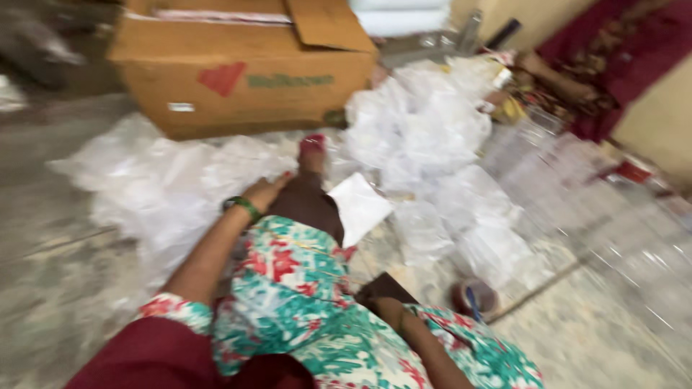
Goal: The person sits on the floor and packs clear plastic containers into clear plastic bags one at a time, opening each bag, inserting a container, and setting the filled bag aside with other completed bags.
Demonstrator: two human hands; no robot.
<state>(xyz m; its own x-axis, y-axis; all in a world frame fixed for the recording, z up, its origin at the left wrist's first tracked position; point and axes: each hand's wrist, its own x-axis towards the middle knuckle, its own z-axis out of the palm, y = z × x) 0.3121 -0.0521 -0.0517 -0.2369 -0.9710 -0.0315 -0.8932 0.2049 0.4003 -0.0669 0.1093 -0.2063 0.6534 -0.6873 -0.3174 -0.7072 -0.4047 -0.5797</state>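
The view is blurred by motion. My left hand (265, 191), with a green bangle at the wrist, rests on my outstretched leg in floral cloth (295, 277), right beside a heap of clear plastic bags (166, 187). Nothing shows in its fingers. My right forearm runs up from the lower edge, and my right hand (380, 292) is a dark, shadowed shape by my leg; its fingers are not readable. A flat white sheet (358, 205) lies just right of my knee. My foot (312, 149) points at the box.
A large brown cardboard box (245, 72) stands open at the back. More crumpled clear plastic (425, 137) piles up centre right, and stacked clear plastic pieces (577, 180) spread right. A small round pot (476, 297) sits on the floor. Another person in dark red cloth (598, 65) sits top right.
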